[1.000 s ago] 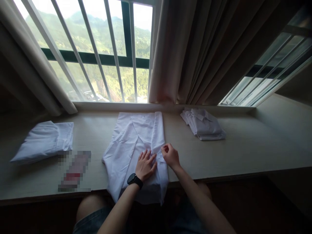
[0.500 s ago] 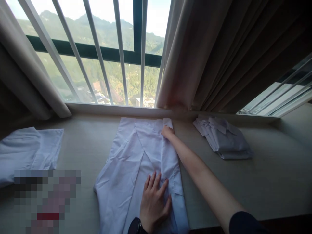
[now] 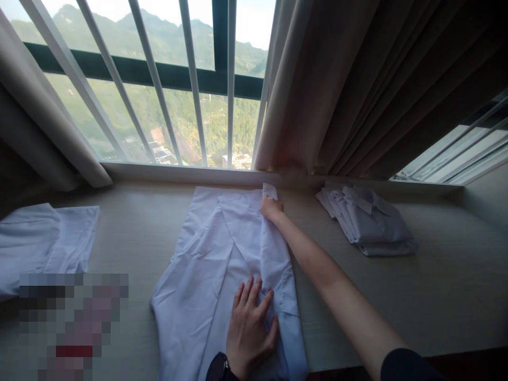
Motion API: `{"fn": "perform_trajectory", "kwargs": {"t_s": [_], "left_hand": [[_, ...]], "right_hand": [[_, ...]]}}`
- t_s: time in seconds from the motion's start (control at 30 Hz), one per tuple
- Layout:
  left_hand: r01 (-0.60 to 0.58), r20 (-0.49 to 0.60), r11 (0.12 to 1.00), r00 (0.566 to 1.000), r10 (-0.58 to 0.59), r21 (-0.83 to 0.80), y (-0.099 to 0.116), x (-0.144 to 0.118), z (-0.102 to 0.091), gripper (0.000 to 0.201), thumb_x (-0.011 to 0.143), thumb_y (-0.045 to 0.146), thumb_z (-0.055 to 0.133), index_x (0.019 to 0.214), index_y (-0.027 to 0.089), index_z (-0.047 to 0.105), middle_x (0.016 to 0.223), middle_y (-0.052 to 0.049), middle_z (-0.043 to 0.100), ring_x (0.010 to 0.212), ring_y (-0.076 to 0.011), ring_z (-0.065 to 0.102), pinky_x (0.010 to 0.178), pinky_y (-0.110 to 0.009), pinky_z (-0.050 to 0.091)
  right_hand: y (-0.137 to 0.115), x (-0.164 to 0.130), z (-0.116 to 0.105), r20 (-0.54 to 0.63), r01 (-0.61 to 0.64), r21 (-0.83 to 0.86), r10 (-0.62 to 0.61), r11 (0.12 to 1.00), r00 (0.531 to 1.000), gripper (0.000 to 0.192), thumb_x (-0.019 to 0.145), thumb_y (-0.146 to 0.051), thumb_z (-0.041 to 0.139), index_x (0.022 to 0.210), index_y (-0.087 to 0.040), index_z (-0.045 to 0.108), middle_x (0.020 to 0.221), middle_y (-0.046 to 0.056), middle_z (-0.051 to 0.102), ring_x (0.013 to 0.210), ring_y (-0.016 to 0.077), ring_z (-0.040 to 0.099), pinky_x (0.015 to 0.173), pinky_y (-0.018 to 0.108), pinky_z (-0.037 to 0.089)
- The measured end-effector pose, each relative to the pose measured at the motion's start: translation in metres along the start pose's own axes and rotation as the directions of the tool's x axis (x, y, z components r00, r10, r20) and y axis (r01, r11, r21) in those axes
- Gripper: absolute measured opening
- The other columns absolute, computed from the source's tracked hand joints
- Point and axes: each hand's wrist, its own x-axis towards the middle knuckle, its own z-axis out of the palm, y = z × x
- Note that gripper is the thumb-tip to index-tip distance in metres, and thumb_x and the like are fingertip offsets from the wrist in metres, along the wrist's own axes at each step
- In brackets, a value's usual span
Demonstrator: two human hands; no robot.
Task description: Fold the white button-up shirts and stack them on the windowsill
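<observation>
A white shirt [image 3: 216, 264] lies spread lengthwise on the beige window counter [image 3: 397, 296], its right side folded inward. My left hand [image 3: 250, 328], with a dark watch at the wrist, presses flat on the shirt's lower middle, fingers spread. My right hand [image 3: 271, 207] is stretched out to the shirt's far right corner near the window sill and pinches the folded edge there.
A stack of folded white shirts [image 3: 367, 222] sits at the back right of the counter. More white cloth [image 3: 43, 243] lies at the far left, with a blurred-out object [image 3: 73, 323] in front of it. Curtains [image 3: 357, 84] and a barred window [image 3: 159, 90] stand behind.
My right hand went from the shirt's lower right edge up to its far right corner. The view moved closer to the counter; my left hand stayed pressed on the shirt.
</observation>
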Motion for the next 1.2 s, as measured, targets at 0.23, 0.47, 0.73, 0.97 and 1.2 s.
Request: {"fn": "perform_trajectory", "kwargs": {"t_s": [0.23,0.47,0.73,0.97,1.2], "left_hand": [[-0.005,-0.019,1.0,1.0,0.006,0.009,-0.001,-0.002,0.001,0.058,0.083,0.032,0.063,0.141,0.033,0.054,0.163,-0.006,0.03,0.147,-0.0317,0.033,0.117,-0.055,0.035],[-0.077,0.037,0.997,0.996,0.077,-0.007,0.002,0.002,-0.007,0.046,0.086,0.035,0.059,0.131,0.031,0.062,0.15,0.0,0.051,0.145,-0.0322,0.036,0.12,-0.056,0.029],[-0.053,0.06,0.996,0.997,0.058,-0.069,0.003,-0.002,-0.01,0.05,0.079,0.037,0.063,0.128,0.027,0.062,0.145,-0.006,0.055,0.143,-0.0323,0.038,0.122,-0.055,0.026],[-0.032,0.071,0.992,0.997,0.041,-0.125,0.001,-0.005,-0.008,0.051,0.077,0.036,0.063,0.127,0.027,0.062,0.146,-0.006,0.053,0.145,-0.0326,0.035,0.123,-0.055,0.021],[-0.023,0.028,0.975,0.999,0.029,-0.219,-0.003,-0.008,-0.005,0.048,0.078,0.045,0.063,0.121,0.026,0.066,0.143,-0.007,0.056,0.143,-0.0342,0.037,0.123,-0.056,0.019]], "right_hand": [[-0.004,-0.008,0.022,-0.072,0.121,0.03,-0.119,0.992,0.99,0.048,0.103,-0.039,0.029,0.135,-0.018,0.058,0.146,0.014,0.053,0.137,0.0272,0.044,0.113,0.041,0.033],[0.005,-0.003,0.057,-0.017,0.105,0.081,-0.104,0.991,0.994,0.061,0.103,-0.055,0.016,0.158,-0.03,0.024,0.166,0.002,0.017,0.153,0.0288,0.009,0.121,0.057,0.005],[-0.051,-0.024,0.035,-0.116,0.235,0.083,-0.225,0.968,0.968,0.071,0.1,-0.062,0.023,0.156,-0.019,0.031,0.162,0.015,0.028,0.15,0.0329,0.02,0.12,0.055,0.016],[-0.106,-0.055,0.058,-0.057,0.472,0.014,-0.471,0.881,0.881,0.057,0.102,-0.052,0.028,0.157,-0.035,0.027,0.167,0.0,0.016,0.153,0.0299,0.013,0.121,0.057,0.01],[-0.112,-0.063,0.055,-0.121,0.435,-0.016,-0.433,0.9,0.893,0.057,0.103,-0.043,0.03,0.158,-0.027,0.029,0.166,0.004,0.02,0.152,0.032,0.012,0.12,0.06,0.01]]}}
